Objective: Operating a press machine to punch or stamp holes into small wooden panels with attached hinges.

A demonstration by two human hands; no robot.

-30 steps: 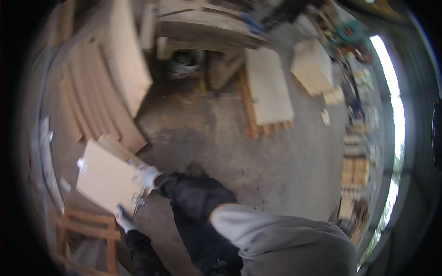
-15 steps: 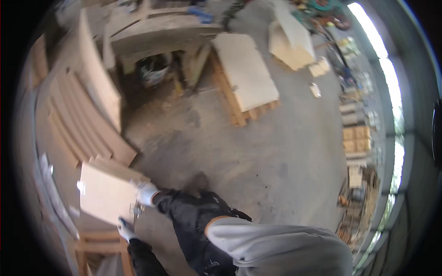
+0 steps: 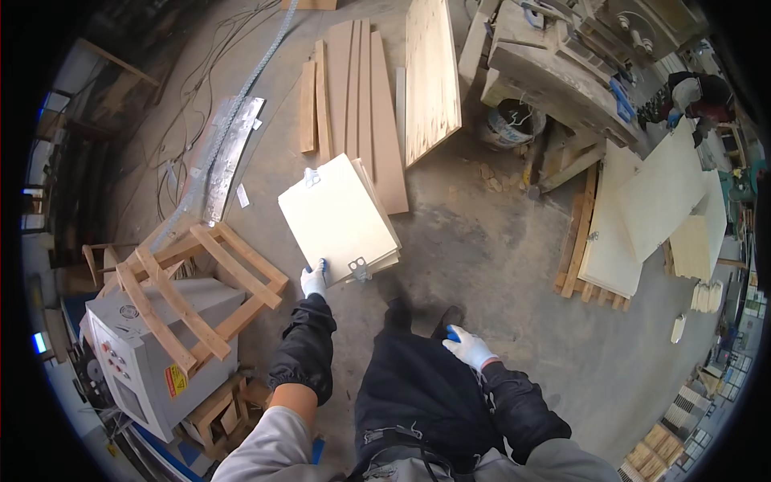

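A stack of pale, square-cut plywood panels (image 3: 337, 210) is in front of me, left of centre, its lower sheets fanned out to the right. Small grey metal clips or brackets sit at its far edge and at its near right corner (image 3: 358, 268). My left hand (image 3: 314, 281), in a white glove with blue fingertips, grips the near left edge of the top panel. My right hand (image 3: 471, 349), gloved the same way, hangs beside my right thigh, away from the stack. Its fingers are loosely bent, with nothing visible in them.
A wooden frame (image 3: 213, 277) rests on a grey machine cabinet (image 3: 152, 345) at left. Long brown boards (image 3: 361, 104) lie beyond the stack, beside a leaning sheet (image 3: 431, 80). At right, another person (image 3: 695, 92) is at a large panel (image 3: 662, 185) over a pallet.
The view has swung left, bringing the stack toward the middle. My right hand has let go of the stack and come back beside my thigh. My left hand stays at the panel's near edge.
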